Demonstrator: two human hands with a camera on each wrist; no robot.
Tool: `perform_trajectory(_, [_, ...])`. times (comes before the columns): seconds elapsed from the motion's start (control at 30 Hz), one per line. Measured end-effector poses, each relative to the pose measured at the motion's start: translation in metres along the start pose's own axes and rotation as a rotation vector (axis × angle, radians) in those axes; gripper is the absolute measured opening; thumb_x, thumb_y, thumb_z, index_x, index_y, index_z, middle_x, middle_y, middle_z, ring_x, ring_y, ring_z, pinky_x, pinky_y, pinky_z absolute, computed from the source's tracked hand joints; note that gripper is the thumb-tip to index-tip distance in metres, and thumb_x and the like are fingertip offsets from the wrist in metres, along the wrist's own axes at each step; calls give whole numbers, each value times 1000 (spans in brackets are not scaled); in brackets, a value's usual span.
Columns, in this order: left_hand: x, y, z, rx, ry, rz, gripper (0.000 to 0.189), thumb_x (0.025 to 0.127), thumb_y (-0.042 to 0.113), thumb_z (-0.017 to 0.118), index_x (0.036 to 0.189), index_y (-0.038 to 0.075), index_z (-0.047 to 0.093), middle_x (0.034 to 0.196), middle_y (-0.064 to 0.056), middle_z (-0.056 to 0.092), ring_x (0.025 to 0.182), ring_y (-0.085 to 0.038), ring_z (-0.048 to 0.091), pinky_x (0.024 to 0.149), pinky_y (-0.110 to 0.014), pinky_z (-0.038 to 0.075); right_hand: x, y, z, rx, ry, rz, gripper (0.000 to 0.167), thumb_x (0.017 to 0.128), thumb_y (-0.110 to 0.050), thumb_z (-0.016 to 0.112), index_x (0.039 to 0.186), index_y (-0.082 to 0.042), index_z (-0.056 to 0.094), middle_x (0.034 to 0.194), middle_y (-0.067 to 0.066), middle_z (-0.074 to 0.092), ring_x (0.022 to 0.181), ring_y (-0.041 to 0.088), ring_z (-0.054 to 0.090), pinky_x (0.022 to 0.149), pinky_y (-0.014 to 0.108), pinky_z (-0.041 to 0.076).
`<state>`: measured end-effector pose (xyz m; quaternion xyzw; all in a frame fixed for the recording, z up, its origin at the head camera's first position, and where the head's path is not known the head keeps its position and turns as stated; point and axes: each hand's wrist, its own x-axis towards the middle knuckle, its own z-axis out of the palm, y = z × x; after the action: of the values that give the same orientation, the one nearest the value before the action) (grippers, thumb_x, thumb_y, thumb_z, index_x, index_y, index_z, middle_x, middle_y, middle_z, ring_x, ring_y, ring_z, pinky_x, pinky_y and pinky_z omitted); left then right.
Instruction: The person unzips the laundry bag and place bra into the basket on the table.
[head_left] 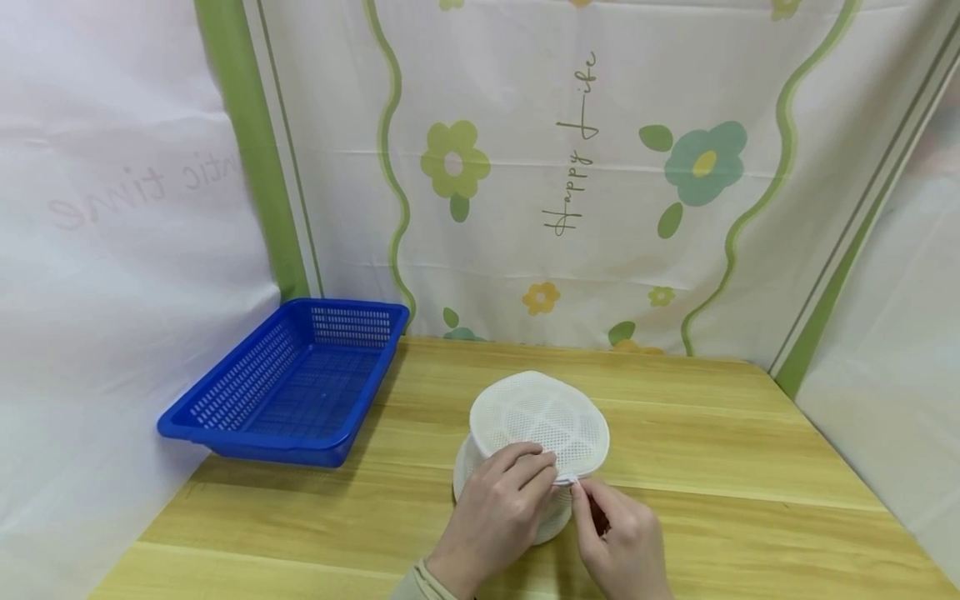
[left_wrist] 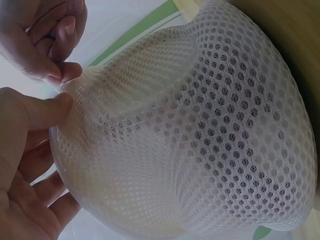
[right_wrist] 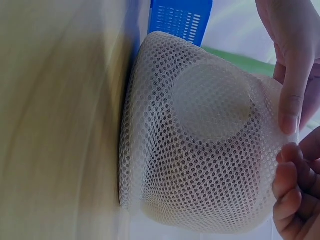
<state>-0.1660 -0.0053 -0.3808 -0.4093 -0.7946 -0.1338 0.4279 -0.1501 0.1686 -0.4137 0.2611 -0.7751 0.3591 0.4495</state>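
Note:
A white mesh laundry bag (head_left: 540,417), rounded with a flat circular top, stands on the table. My left hand (head_left: 498,508) lies over the near side of its top and grips the rim, the thumb (left_wrist: 42,110) pressed to the mesh in the left wrist view. Close beside it, my right hand (head_left: 622,533) pinches a small white bit at the rim's edge between thumb and fingertips. In the right wrist view the bag's mesh side (right_wrist: 200,165) bulges and folds. Its contents cannot be made out through the mesh.
A blue plastic basket (head_left: 360,417) with slotted sides stands at the left of the wooden table (head_left: 720,433). Printed fabric curtains (head_left: 510,242) with flowers and lettering enclose the back and both sides.

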Motion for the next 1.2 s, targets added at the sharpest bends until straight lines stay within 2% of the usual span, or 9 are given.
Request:
perform_trajectory(0.13, [0,0,0,5,12,13,8,90,11,69,92,7,76,102,-3,71,101,-19,63,97,-27,48,0,1,0,-20,18,15,13,75,7,69,74,-6,68,56,-12,48,46,-4,38,38,8,31])
perform_trajectory(0.3, [0,1,0,8,17,20,11,92,9,66,91,6,76,101,-4,71,100,-18,64,96,-26,49,1,0,-2,-36,28,44,15,74,7,71,72,-8,68,56,-12,47,46,-4,37,37,9,31])
perform_trajectory(0.5, [1,0,1,35,43,36,36,104,13,44,89,7,76,100,-2,71,98,-17,64,96,-25,49,4,-3,-3,-81,39,55,16,69,9,72,70,-7,68,55,-14,45,46,-6,36,36,10,30])
perform_trajectory(0.57, [1,0,1,35,47,36,38,105,13,42,88,7,76,99,-2,71,98,-17,64,96,-25,49,5,-4,-3,-94,48,48,17,67,10,72,69,-6,68,55,-14,45,46,-6,35,36,10,29])
perform_trajectory(0.7, [1,1,1,36,48,37,39,104,12,42,88,7,76,99,-2,72,97,-17,64,95,-25,49,5,-4,-4,-110,53,49,17,67,9,73,69,-7,68,55,-15,44,47,-6,35,36,11,29])
perform_trajectory(0.83, [1,0,1,32,42,35,38,104,10,42,89,7,76,100,-3,72,98,-17,64,95,-25,49,4,-1,-5,-123,44,95,16,71,7,71,68,-9,68,55,-15,44,46,-5,35,36,10,30])
perform_trajectory(1.0, [1,0,0,16,29,24,34,102,8,44,90,6,76,101,-4,71,99,-18,64,95,-26,49,4,2,-6,-129,48,119,20,71,8,71,67,-11,67,55,-16,45,46,-5,36,37,11,31])
perform_trajectory(1.1, [1,0,-1,17,27,21,31,100,7,47,90,6,76,101,-4,72,99,-18,64,95,-25,49,4,2,-6,-116,45,115,20,71,8,72,69,-11,68,56,-16,46,46,-5,37,37,11,32])
perform_trajectory(1.2, [1,0,-1,12,20,17,21,97,7,56,91,6,76,101,-4,72,99,-18,64,95,-25,49,3,2,-7,-100,23,119,18,74,8,71,70,-10,68,56,-15,46,46,-5,37,37,10,32])
